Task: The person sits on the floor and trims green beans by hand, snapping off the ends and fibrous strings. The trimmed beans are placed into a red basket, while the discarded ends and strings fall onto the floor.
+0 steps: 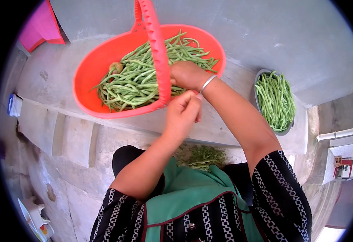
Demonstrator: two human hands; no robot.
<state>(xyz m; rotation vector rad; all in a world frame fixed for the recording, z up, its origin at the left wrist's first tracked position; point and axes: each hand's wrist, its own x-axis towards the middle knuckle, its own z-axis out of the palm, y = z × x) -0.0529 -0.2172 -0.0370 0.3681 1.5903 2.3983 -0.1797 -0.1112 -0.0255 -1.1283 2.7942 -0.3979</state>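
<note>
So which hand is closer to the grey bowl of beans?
Right. The right hand reaches into the orange basket, on the side toward the grey bowl. The left hand sits just below the basket's rim, slightly farther from the bowl.

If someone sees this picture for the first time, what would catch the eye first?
Probably the bright orange basket at upper centre, full of green beans, with the right hand reaching into it. The left hand is just below its rim, and a grey bowl of beans sits at right.
</note>
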